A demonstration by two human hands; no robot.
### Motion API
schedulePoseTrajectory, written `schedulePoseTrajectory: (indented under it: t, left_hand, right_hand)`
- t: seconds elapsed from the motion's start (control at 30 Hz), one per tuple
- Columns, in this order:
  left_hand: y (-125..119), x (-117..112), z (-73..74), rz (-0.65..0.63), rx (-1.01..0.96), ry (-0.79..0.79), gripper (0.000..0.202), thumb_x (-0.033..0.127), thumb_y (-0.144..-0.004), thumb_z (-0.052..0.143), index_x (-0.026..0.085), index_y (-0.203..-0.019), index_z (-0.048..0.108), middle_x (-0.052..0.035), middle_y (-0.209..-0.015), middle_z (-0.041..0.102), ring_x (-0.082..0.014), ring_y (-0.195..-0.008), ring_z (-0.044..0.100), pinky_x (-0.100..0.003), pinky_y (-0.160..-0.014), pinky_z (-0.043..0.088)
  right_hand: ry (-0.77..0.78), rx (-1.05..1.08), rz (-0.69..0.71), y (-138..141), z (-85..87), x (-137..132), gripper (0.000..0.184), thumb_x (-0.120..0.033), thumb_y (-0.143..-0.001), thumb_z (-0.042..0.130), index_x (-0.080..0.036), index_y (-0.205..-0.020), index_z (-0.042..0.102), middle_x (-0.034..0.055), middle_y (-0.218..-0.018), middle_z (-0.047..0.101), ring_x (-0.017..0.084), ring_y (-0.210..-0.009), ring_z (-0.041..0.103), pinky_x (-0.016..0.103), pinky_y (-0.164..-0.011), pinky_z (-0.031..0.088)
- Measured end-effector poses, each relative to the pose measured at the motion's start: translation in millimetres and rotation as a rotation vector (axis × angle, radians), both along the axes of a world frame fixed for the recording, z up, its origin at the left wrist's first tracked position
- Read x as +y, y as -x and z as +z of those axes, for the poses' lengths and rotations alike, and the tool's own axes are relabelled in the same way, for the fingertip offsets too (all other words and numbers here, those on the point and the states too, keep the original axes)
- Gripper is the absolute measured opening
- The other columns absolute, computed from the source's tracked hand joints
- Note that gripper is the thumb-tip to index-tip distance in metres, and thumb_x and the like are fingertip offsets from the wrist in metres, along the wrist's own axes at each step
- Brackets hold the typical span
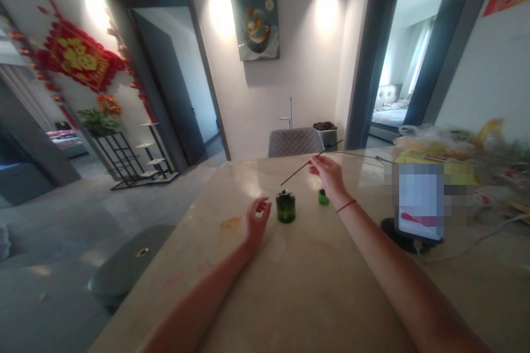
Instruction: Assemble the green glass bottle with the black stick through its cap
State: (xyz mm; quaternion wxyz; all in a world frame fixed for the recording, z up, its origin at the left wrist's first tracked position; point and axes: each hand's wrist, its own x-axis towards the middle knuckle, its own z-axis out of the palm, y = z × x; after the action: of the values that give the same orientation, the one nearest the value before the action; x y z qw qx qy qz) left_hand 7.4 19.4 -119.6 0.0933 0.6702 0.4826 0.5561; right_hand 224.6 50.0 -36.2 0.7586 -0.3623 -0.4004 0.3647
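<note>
A small dark green glass bottle (285,206) stands upright on the beige marble table (298,292). Its green cap (323,197) lies a little to the right. My right hand (329,174) pinches a thin dark reed stick (298,170) that slants down to the left, its lower end hovering above and left of the bottle. More thin sticks (360,155) lie on the table behind that hand. My left hand (255,222) rests on the table just left of the bottle, fingers loosely curled, holding nothing.
A phone on a round stand (416,226) with a white cable sits at the right. Bags and packets (459,149) crowd the far right. A grey chair (295,142) stands at the far end, a round stool (128,265) at the left edge. An orange smear (229,224) marks the tabletop.
</note>
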Motion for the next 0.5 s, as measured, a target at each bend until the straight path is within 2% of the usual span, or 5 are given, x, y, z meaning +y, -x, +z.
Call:
schedulePoseTrajectory:
  t: [0.23,0.5]
  left_hand:
    - [-0.8,-0.2,0.8,-0.004,-0.011,0.005,0.025,0.036,-0.08,0.052,0.018,-0.091,0.065,-0.0021,-0.071,0.064,-0.0127,-0.064,0.058,-0.025,-0.064,0.048]
    - [-1.5,-0.3,1.3,-0.008,-0.017,0.049,0.024,0.037,-0.08,0.051,0.017,-0.086,0.063,-0.0022,-0.07,0.065,-0.0131,-0.063,0.059,-0.025,-0.062,0.049]
  right_hand:
    - [-0.021,-0.144,-0.084,-10.7,4.2,-1.6,0.039,-0.048,-0.058,0.071,-0.014,-0.077,0.065,0.0018,-0.071,0.067,0.008,-0.047,0.055,0.022,-0.048,0.049]
    - [0.022,-0.29,0.013,10.3,1.5,-8.9,0.041,-0.051,-0.063,0.066,-0.014,-0.082,0.068,0.0049,-0.074,0.069,0.007,-0.045,0.051,0.022,-0.046,0.045]
